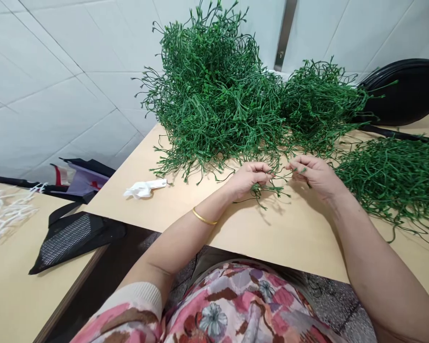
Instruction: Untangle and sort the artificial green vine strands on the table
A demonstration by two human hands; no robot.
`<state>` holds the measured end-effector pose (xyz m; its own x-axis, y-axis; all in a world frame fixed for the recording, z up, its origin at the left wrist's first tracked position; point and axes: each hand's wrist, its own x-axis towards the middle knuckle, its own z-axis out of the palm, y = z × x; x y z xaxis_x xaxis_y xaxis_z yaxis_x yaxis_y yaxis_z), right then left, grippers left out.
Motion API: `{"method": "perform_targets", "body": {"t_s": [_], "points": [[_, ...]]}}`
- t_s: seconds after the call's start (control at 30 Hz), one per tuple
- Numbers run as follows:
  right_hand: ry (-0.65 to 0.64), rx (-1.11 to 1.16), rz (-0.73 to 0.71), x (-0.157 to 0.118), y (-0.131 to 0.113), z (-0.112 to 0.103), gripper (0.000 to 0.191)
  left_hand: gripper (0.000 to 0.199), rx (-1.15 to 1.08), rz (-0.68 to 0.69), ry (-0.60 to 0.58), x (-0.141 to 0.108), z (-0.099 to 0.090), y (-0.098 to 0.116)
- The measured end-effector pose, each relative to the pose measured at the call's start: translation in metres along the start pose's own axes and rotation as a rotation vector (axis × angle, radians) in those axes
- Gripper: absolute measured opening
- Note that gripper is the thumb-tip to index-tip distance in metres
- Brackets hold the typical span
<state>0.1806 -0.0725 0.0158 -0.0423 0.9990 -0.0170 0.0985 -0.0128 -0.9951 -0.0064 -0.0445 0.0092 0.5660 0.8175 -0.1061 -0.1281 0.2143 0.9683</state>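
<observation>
Thin green plastic stems with small budded tips lie in a tall tangled pile (214,95) at the back of the wooden table (157,209). My left hand (252,178), below a gold bangle, is closed on a few green stems (268,190) in front of that pile. Just to its right, my right hand (312,176) pinches green stem ends, and a thin stem runs between the two hands. A smaller pile (318,105) stands behind my right hand, and a flatter pile (396,176) spreads to the right of it.
A crumpled white item (145,188) lies on the table's left part. Black oval objects (403,90) lean at the back right. On a second table (10,286) at the left are white branching pieces (7,212) and a black mesh bag (71,238). A tiled wall (75,71) stands behind.
</observation>
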Motion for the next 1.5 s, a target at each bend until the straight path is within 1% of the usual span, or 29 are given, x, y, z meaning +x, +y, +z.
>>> {"method": "perform_targets", "body": {"t_s": [0.1,0.27,0.37,0.4,0.47,0.53,0.63,0.73,0.8,0.9,0.97,1.1,1.23,1.27,1.3,1.4,1.43,1.47,1.5], "points": [[-0.015,-0.121,-0.050,-0.004,-0.004,0.009,0.033,0.014,0.051,0.043,0.014,-0.002,0.003,-0.001],[-0.094,-0.282,-0.077,-0.007,-0.008,0.016,0.036,0.006,0.189,0.085,0.054,-0.001,0.004,-0.006],[-0.104,-0.404,-0.148,-0.006,-0.005,0.017,0.030,0.005,0.272,0.101,0.058,0.000,0.004,-0.009],[-0.106,-0.405,-0.148,-0.006,-0.004,0.017,0.027,0.005,0.297,0.104,0.049,0.000,0.004,-0.009],[-0.124,-0.344,-0.094,-0.006,-0.002,0.017,0.024,0.006,0.350,0.101,0.021,-0.001,0.005,-0.008],[-0.152,-0.261,-0.029,-0.006,-0.003,0.017,0.023,0.006,0.391,0.101,0.001,-0.002,0.005,-0.007],[-0.192,-0.194,0.021,-0.007,-0.004,0.017,0.023,0.005,0.430,0.109,-0.025,-0.003,0.006,-0.006],[-0.212,-0.195,0.068,-0.006,-0.003,0.016,0.024,0.007,0.521,0.110,-0.014,-0.003,0.007,-0.007],[-0.211,-0.248,0.057,-0.006,-0.002,0.017,0.023,0.006,0.575,0.121,0.025,-0.002,0.008,-0.008],[-0.215,-0.299,-0.001,-0.007,-0.002,0.020,0.023,0.003,0.508,0.118,0.083,0.001,0.008,-0.009],[-0.222,-0.289,-0.019,-0.008,-0.002,0.022,0.025,0.002,0.432,0.096,0.087,0.001,0.007,-0.008],[-0.197,-0.260,-0.031,-0.010,-0.001,0.023,0.028,0.006,0.319,0.081,0.033,-0.002,0.006,-0.003],[-0.170,-0.072,-0.052,-0.008,0.000,0.023,0.028,0.012,0.099,0.044,-0.048,-0.005,0.006,0.006],[-0.144,-0.068,-0.077,-0.007,-0.001,0.024,0.027,0.014,0.054,0.025,-0.057,-0.004,0.006,0.008],[-0.103,-0.113,-0.120,-0.006,-0.002,0.025,0.026,0.015,0.028,0.007,-0.057,-0.003,0.006,0.009],[0.061,-0.374,-0.286,-0.003,-0.006,0.027,0.024,0.020,0.027,-0.004,-0.011,0.001,0.004,0.011],[0.081,-0.410,-0.309,-0.004,-0.007,0.026,0.024,0.021,0.038,0.005,-0.001,0.002,0.004,0.011],[0.058,-0.394,-0.299,-0.004,-0.007,0.026,0.024,0.021,0.047,0.015,-0.005,0.003,0.004,0.011],[-0.006,-0.331,-0.262,-0.006,-0.008,0.024,0.025,0.020,0.053,0.019,-0.024,0.003,0.004,0.011]]}}
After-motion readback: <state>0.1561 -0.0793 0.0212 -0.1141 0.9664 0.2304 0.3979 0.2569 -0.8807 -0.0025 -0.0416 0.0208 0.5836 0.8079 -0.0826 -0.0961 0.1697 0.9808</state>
